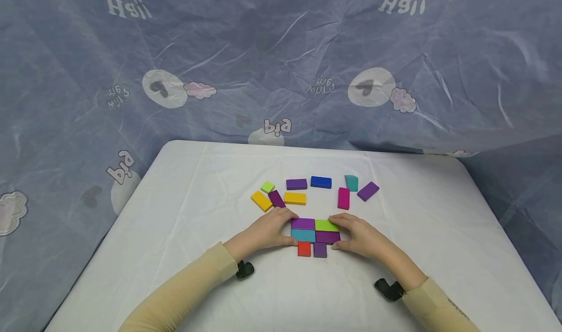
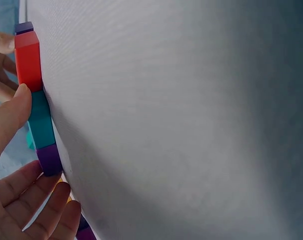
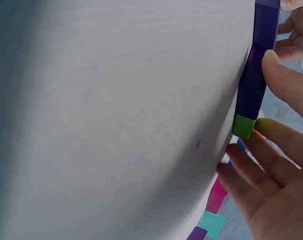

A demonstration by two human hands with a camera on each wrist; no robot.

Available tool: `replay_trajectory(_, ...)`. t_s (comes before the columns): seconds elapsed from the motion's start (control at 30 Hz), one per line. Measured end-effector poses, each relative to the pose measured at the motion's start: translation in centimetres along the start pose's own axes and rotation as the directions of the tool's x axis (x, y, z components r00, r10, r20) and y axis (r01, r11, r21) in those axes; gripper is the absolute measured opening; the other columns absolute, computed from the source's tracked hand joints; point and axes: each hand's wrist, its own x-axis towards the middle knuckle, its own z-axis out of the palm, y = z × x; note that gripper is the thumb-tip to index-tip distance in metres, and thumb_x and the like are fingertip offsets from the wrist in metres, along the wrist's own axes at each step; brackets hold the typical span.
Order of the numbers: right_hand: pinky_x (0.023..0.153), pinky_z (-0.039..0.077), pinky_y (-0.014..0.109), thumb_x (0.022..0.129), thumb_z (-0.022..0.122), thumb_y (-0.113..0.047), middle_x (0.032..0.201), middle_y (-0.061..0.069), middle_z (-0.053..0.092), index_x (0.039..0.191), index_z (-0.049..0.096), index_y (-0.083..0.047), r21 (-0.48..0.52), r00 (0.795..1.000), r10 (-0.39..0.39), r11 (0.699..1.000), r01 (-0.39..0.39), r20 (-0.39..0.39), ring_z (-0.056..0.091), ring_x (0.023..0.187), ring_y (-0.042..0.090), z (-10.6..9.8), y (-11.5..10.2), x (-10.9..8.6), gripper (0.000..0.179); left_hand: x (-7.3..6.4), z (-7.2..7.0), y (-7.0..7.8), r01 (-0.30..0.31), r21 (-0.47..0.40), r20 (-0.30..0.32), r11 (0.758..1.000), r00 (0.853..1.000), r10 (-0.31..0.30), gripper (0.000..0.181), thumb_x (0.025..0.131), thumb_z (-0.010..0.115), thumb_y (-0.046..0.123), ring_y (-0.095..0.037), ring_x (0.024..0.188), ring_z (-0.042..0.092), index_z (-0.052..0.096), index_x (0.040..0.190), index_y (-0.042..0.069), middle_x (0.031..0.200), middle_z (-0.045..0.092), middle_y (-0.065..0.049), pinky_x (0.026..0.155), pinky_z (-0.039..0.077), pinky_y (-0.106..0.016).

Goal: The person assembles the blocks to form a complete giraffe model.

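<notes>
In the head view, a flat two-by-two group of blocks lies between the hands: a purple block (image 1: pixel 303 224) above a teal block (image 1: pixel 303 235), and a lime green block (image 1: pixel 327 225) above a dark purple block (image 1: pixel 327 237). Below it sit a red block (image 1: pixel 304 249) and a small purple block (image 1: pixel 320 250). The left hand (image 1: pixel 269 228) pinches the purple and teal blocks between thumb and index finger, its other fingers loosely spread in the left wrist view. On the opposite side, the right hand (image 1: pixel 364 235) pinches the green and dark purple blocks the same way.
Behind the group, loose blocks lie on the white table (image 1: pixel 210 185): two yellow ones (image 1: pixel 295 199), a small green one (image 1: pixel 267 187), a blue one (image 1: pixel 321 182), a magenta one (image 1: pixel 344 198), a teal one (image 1: pixel 351 183) and several purple ones (image 1: pixel 368 191). A printed grey-blue cloth (image 1: pixel 263 49) hangs behind.
</notes>
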Motion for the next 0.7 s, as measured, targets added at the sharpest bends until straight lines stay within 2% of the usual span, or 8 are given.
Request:
replay_trajectory(0.17, 0.107, 0.043, 0.054, 0.080, 0.081, -0.026, 0.139, 0.018, 0.057, 0.137, 0.056, -0.001, -0.006, 1.000, 0.005, 1.000, -0.005, 0.001, 0.049, 0.132, 0.039, 0.0, 0.1, -0.1, 0.068, -0.1, 0.0, -0.2, -0.002, -0.014, 0.016, 1.000, 1.000, 0.002, 0.073, 0.083, 0.077, 0.046, -0.020, 0.125, 0.051, 0.050, 0.143, 0.014, 0.139, 0.056, -0.005, 0.111, 0.043, -0.035)
replay_trajectory(0.3, 0.108, 0.043, 0.054, 0.081, 0.081, -0.026, 0.140, 0.017, 0.057, 0.138, 0.055, -0.001, -0.001, 1.000, 0.000, 1.000, 0.000, -0.002, 0.049, 0.133, 0.039, 0.0, 0.3, -0.2, 0.068, -0.3, -0.3, -0.7, 0.016, -0.047, 0.009, 0.999, 1.000, -0.016, 0.069, 0.086, 0.073, 0.045, -0.019, 0.127, 0.051, 0.050, 0.143, 0.016, 0.140, 0.055, -0.004, 0.112, 0.043, -0.036)
replay_trajectory(0.37, 0.108, 0.042, 0.053, 0.081, 0.081, -0.026, 0.140, 0.017, 0.057, 0.138, 0.055, -0.001, 0.002, 1.000, -0.002, 1.000, 0.002, -0.005, 0.049, 0.133, 0.039, 0.0, 0.3, -0.3, 0.067, -0.3, -0.6, -1.0, 0.033, -0.067, -0.036, 0.997, 0.999, -0.035, 0.061, 0.088, 0.072, 0.041, -0.019, 0.126, 0.052, 0.054, 0.140, 0.015, 0.137, 0.056, -0.004, 0.110, 0.044, -0.037)
replay_trajectory(0.43, 0.108, 0.042, 0.053, 0.081, 0.081, -0.027, 0.140, 0.017, 0.057, 0.138, 0.055, -0.002, 0.006, 1.000, -0.004, 1.000, 0.004, -0.006, 0.049, 0.133, 0.039, 0.0, 0.3, -0.3, 0.067, -0.1, -1.1, -1.5, 0.051, -0.065, -0.116, 0.997, 0.992, -0.059, 0.052, 0.090, 0.071, 0.037, -0.021, 0.121, 0.055, 0.058, 0.133, 0.013, 0.131, 0.059, -0.005, 0.107, 0.047, -0.039)
replay_trajectory(0.57, 0.108, 0.042, 0.054, 0.082, 0.080, -0.028, 0.140, 0.017, 0.057, 0.139, 0.055, -0.003, 0.010, 1.000, 0.004, 1.000, -0.004, -0.007, 0.049, 0.134, 0.039, 0.1, 0.3, -0.3, 0.068, 0.5, -1.9, -2.4, 0.095, -0.023, -0.273, 0.995, 0.957, -0.098, 0.040, 0.090, 0.073, 0.028, -0.026, 0.112, 0.056, 0.063, 0.122, 0.007, 0.124, 0.061, -0.010, 0.099, 0.051, -0.039)
replay_trajectory(0.63, 0.108, 0.042, 0.054, 0.082, 0.080, -0.027, 0.140, 0.016, 0.057, 0.139, 0.055, -0.003, 0.013, 1.000, 0.010, 1.000, -0.010, -0.010, 0.049, 0.134, 0.039, 0.1, 0.4, -0.4, 0.068, 1.0, -2.0, -2.8, 0.129, 0.015, -0.301, 0.992, 0.946, -0.119, 0.041, 0.089, 0.074, 0.028, -0.027, 0.110, 0.055, 0.063, 0.122, 0.005, 0.124, 0.061, -0.011, 0.096, 0.051, -0.038)
replay_trajectory(0.7, 0.108, 0.042, 0.054, 0.082, 0.080, -0.026, 0.140, 0.016, 0.057, 0.139, 0.055, -0.002, 0.016, 1.000, 0.006, 1.000, -0.006, -0.014, 0.049, 0.133, 0.039, 0.2, 0.4, -0.4, 0.067, 1.4, -2.0, -3.0, 0.164, 0.051, -0.289, 0.985, 0.947, -0.142, 0.046, 0.088, 0.075, 0.031, -0.028, 0.109, 0.055, 0.062, 0.123, 0.003, 0.125, 0.060, -0.012, 0.094, 0.050, -0.039)
